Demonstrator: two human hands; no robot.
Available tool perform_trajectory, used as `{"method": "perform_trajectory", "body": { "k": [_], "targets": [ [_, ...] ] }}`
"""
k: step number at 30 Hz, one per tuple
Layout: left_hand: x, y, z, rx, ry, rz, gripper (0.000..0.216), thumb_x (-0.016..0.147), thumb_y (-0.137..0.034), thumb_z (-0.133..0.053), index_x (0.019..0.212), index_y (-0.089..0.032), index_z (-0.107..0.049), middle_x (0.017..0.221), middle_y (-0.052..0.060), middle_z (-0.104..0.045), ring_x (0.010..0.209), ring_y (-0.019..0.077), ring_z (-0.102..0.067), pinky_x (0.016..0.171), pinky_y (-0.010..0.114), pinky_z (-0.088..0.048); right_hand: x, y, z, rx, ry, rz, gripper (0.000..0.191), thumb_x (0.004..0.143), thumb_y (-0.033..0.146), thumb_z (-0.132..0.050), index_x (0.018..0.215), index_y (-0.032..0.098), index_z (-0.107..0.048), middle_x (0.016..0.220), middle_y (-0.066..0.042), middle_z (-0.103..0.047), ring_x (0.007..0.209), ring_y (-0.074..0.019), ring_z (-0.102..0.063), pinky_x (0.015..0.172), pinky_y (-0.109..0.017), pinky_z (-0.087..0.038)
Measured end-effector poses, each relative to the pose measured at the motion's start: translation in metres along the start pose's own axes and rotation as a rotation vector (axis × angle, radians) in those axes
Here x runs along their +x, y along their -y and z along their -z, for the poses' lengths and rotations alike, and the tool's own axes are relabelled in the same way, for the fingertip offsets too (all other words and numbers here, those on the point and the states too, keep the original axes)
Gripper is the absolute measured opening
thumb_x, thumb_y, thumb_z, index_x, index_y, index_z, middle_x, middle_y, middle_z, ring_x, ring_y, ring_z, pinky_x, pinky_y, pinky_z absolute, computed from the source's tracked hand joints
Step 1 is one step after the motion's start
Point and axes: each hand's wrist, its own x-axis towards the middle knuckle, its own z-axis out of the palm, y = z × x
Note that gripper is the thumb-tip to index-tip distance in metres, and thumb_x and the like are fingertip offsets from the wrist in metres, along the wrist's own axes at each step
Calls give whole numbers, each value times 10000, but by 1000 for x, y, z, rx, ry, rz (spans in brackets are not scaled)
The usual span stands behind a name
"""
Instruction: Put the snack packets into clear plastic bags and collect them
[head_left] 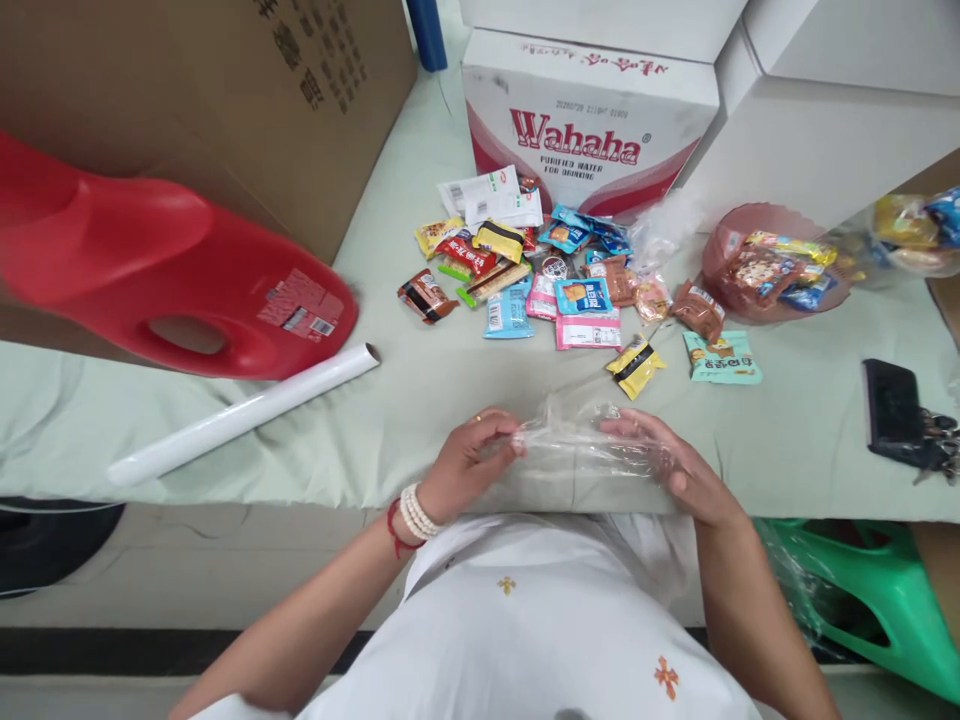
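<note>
My left hand (pixel 480 460) pinches the edge of a clear plastic bag (pixel 566 455) between thumb and fingers. At the bag's other side is my right hand (pixel 667 460), its fingers stretched out and thumb apart, with the thin film lying against them. I cannot tell whether those fingers are inside the bag. Just beyond the hands lies a small yellow-and-black snack packet (pixel 636 366). Behind it spreads a pile of wrapped snacks (pixel 583 296) in several colours. A light green packet (pixel 721 357) rests to the right of the pile.
A Wahaha carton (pixel 589 125) stands behind the snacks. To the right are a pink bowl (pixel 720 265) of packets and a dark phone-like object (pixel 892 410) beside keys. A white tube (pixel 247 415), red jug (pixel 180 270) and brown carton (pixel 225 90) occupy the left.
</note>
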Motion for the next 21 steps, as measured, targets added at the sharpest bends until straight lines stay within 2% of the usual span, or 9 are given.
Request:
{"method": "perform_trajectory", "body": {
  "k": [2, 4, 6, 8, 10, 12, 15, 17, 21],
  "targets": [
    [0, -4, -4, 69, 15, -47, 92, 914, -295, -672, 928, -209, -699, 969, 70, -694, 934, 200, -633, 898, 352, -485, 10, 6, -3, -43, -60, -64, 779, 797, 720, -764, 1401, 248, -626, 1306, -125, -710, 1186, -293, -680, 980, -383, -554],
    [0, -8, -7, 46, 63, -65, 139, 838, -284, -729, 938, -207, -671, 1032, 74, -699, 993, 218, -631, 942, 367, -473, 22, 8, -10, -56, -203, -124, 524, 838, 639, -771, 1145, 215, -744, 1032, -84, -765, 882, -219, -720, 783, -316, -585],
    [1, -10, -9, -83, 104, -11, 265, 800, -377, -757, 975, -203, -659, 1079, 87, -701, 1024, 238, -631, 954, 377, -473, 31, 8, -19, -3, -314, -133, 439, 866, 629, -738, 942, 197, -758, 765, -33, -704, 619, -156, -620, 584, -274, -533],
    [5, -11, -12, -266, 80, 132, 425, 848, -572, -666, 1046, -196, -656, 1054, 100, -710, 984, 245, -644, 916, 386, -492, 37, 6, -27, 51, -343, -125, 421, 858, 617, -746, 881, 197, -751, 648, 1, -630, 504, -124, -521, 476, -254, -455],
    [10, -12, -15, -370, 39, 285, 565, 870, -705, -566, 1067, -184, -659, 932, 85, -708, 856, 223, -641, 823, 366, -507, 40, 5, -32, 71, -333, -139, 386, 841, 584, -775, 869, 199, -753, 650, 7, -623, 466, -104, -478, 437, -243, -405],
    [16, -12, -19, -313, 40, 361, 566, 827, -721, -627, 958, -172, -675, 761, 32, -648, 705, 173, -574, 703, 311, -469, 40, 5, -34, 85, -326, -168, 373, 825, 569, -791, 870, 200, -755, 684, 2, -637, 449, -91, -456, 409, -237, -365],
    [22, -12, -23, -157, -44, 346, 473, 801, -644, -699, 787, -172, -664, 586, -44, -485, 575, 113, -417, 581, 264, -354, 39, 5, -34, 134, -352, -211, 382, 801, 568, -809, 879, 199, -745, 659, 16, -605, 422, -78, -412, 376, -227, -308],
    [24, -11, -21, -117, -135, 333, 448, 831, -622, -663, 793, -176, -682, 544, -62, -421, 541, 103, -365, 551, 260, -317, 37, 6, -32, 178, -379, -243, 394, 781, 570, -825, 878, 198, -736, 609, 35, -563, 398, -67, -365, 361, -221, -267],
    [24, -6, -7, -95, -201, 311, 433, 825, -595, -684, 824, -164, -726, 531, -64, -423, 531, 99, -365, 545, 254, -314, 34, 6, -28, 247, -453, -289, 422, 716, 568, -874, 862, 198, -734, 577, 41, -532, 427, -72, -364, 354, -206, -236]
  ]
}}
